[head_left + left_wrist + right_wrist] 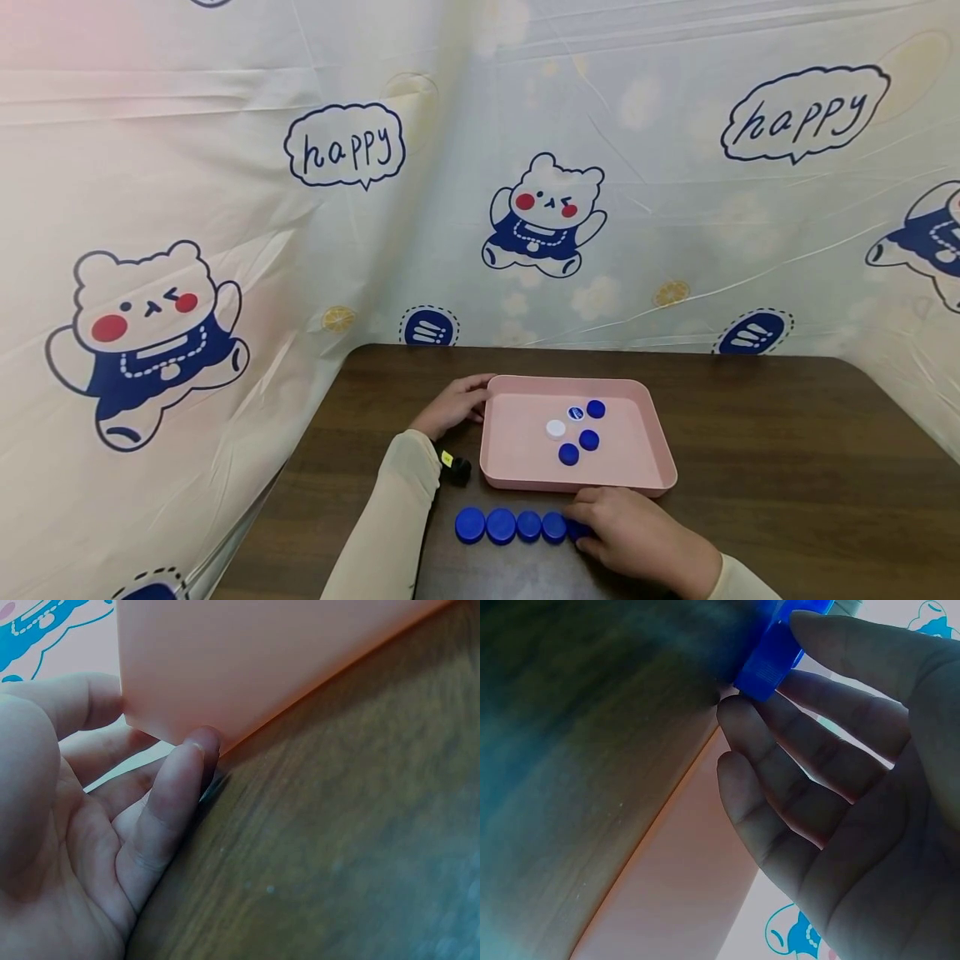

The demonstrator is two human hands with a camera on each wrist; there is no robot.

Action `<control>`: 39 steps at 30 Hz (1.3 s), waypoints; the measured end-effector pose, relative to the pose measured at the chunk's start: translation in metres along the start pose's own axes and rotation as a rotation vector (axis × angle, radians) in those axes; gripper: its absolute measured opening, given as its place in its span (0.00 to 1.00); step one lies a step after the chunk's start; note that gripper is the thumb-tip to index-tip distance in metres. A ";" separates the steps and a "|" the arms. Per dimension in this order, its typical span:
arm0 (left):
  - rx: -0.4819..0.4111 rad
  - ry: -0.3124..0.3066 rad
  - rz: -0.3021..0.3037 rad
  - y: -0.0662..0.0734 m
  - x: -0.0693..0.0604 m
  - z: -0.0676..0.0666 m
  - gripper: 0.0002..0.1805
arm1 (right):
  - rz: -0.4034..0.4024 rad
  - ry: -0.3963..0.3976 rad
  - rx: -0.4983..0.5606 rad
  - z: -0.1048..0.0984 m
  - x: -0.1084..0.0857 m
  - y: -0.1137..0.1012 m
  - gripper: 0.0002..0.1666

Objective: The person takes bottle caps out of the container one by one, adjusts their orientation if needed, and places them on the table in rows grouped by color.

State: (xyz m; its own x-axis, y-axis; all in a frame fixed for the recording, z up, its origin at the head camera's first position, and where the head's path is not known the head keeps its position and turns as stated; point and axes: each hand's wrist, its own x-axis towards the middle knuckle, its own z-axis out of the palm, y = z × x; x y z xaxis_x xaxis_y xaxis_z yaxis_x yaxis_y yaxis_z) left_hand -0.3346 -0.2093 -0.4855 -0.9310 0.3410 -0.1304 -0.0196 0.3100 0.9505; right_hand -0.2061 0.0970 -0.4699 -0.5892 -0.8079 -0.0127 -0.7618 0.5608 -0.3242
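A pink tray (495, 433) lies on the table, holding several blue caps (588, 440) and a white one (555, 428). My left hand (452, 407) touches the tray's left side near its far corner; in the left wrist view the fingers (172, 787) rest against the pink wall (225, 667). In front of the tray runs a row of blue caps (501, 527). At its right end my right hand (637, 533) pinches a blue cap (578, 530) between thumb and fingers; the right wrist view shows this blue cap (765, 671) at the fingertips.
The dark wooden table (765, 450) extends to both sides of the tray. A black object with a yellow label (454, 468) is by my left wrist. A printed cloth (645, 208) hangs behind and beside the table.
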 end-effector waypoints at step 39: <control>0.003 0.045 0.012 -0.032 0.023 -0.002 0.24 | -0.029 0.133 -0.009 -0.024 -0.004 0.007 0.13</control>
State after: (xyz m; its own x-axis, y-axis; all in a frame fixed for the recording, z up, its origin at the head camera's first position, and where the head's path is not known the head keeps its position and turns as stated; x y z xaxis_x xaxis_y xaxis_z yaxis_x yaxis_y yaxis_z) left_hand -0.3560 -0.2132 -0.5180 -0.9465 0.3048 -0.1057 -0.0067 0.3090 0.9510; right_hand -0.2152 0.1089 -0.4490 -0.5972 -0.7927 0.1224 -0.7809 0.5397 -0.3145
